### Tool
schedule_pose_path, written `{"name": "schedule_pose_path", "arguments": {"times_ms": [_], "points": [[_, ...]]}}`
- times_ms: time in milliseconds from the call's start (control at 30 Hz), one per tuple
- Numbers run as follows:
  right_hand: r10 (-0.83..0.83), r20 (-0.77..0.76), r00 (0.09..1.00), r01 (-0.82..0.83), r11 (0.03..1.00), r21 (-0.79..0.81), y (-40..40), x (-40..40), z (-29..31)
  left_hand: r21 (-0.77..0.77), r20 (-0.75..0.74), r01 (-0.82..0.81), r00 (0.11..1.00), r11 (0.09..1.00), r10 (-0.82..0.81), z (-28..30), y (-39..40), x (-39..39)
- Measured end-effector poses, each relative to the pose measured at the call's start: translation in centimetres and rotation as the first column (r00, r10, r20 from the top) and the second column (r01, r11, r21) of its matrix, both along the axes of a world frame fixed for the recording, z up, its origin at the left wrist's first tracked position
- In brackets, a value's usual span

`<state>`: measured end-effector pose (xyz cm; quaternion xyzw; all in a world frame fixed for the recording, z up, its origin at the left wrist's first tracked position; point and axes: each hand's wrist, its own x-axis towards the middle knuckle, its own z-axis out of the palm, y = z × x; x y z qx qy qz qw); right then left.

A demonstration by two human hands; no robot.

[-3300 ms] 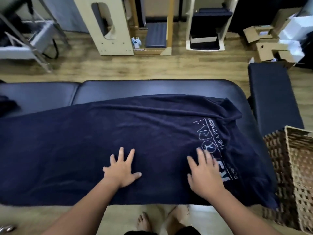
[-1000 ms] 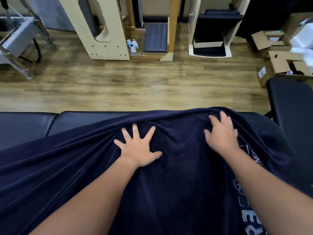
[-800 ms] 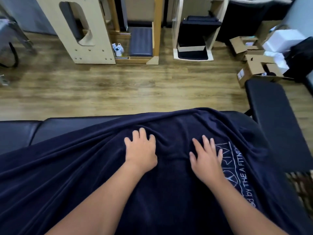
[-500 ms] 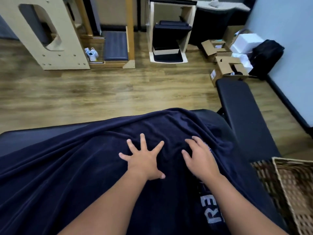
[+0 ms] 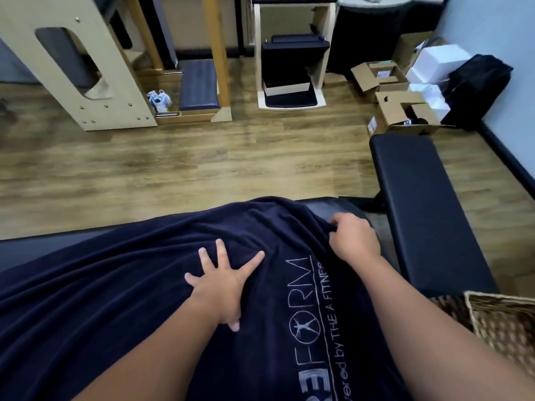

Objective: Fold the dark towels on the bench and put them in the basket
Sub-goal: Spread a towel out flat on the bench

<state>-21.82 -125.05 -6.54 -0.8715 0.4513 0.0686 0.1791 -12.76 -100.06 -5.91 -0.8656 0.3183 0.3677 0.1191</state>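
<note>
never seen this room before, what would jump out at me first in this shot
A big dark towel with pale printed lettering fills the lower half, spread over the padded bench. The left hand presses flat on it with fingers splayed, while the right hand grips its far right edge. A woven basket sits at lower right, and open cardboard boxes lie on the wooden floor by the far wall.

The towel (image 5: 121, 308) is dark navy, with pale grey lettering and a circled figure logo (image 5: 304, 328) printed along it. The desk (image 5: 34, 247) under it is black padded vinyl, as is the second bench (image 5: 425, 204). The basket (image 5: 503, 322) is woven in tan and brown checks. The floor (image 5: 179, 163) is streaked brown wood plank. The cardboard boxes (image 5: 399, 111) are plain brown; the wall (image 5: 498, 27) is pale blue.
</note>
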Motion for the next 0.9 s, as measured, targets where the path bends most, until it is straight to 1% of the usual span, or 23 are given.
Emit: {"name": "schedule_pose_path", "arguments": {"times_ms": [33,133,167,200,233,300,367,433,600,767,900], "points": [[-0.036,0.042,0.998,0.037,0.999,-0.016,-0.6,0.4,0.2,-0.003,0.001,-0.001,1.000,1.000,0.001,-0.1,0.0,0.0],[-0.132,0.247,0.960,0.157,0.984,-0.083,-3.3,1.8,0.9,0.005,0.003,-0.006,1.000,1.000,0.006,-0.3,-0.3,0.1],[-0.157,0.298,0.942,0.186,0.980,-0.069,-3.9,2.2,1.2,0.004,0.005,0.000,1.000,1.000,0.000,-0.3,-0.2,0.1],[-0.169,0.315,0.934,0.191,0.981,-0.041,-4.5,2.6,1.3,0.002,0.009,0.004,1.000,1.000,-0.004,-0.4,-0.2,0.1],[-0.160,0.301,0.940,0.171,0.985,-0.011,-4.9,3.0,1.2,-0.002,0.015,0.005,1.000,1.000,-0.005,-0.4,-0.2,0.2],[-0.064,0.217,0.974,0.061,0.998,0.016,-4.8,3.4,0.3,-0.005,0.018,-0.004,1.000,1.000,0.004,-0.6,-0.2,0.1],[0.061,0.123,0.991,-0.063,0.998,0.007,-3.4,2.9,-1.1,-0.013,0.021,-0.008,1.000,1.000,0.008,-0.7,-0.2,0.1],[0.141,0.047,0.989,-0.140,0.990,-0.017,-1.3,1.8,-2.4,-0.027,0.026,-0.012,1.000,1.000,0.013,-0.8,-0.1,0.2],[0.180,0.088,0.980,-0.172,0.981,-0.089,3.9,-2.3,-4.5,-0.059,0.037,-0.004,0.999,0.998,0.006,-0.9,0.1,0.2],[0.235,0.127,0.964,-0.216,0.966,-0.145,9.2,-8.0,-5.4,-0.054,0.031,-0.001,1.000,0.999,0.002,-0.9,0.5,0.1],[0.297,0.123,0.947,-0.282,0.951,-0.126,13.4,-13.5,-5.3,-0.085,0.016,-0.049,0.999,0.995,0.051,-0.7,0.9,-0.5]]}}
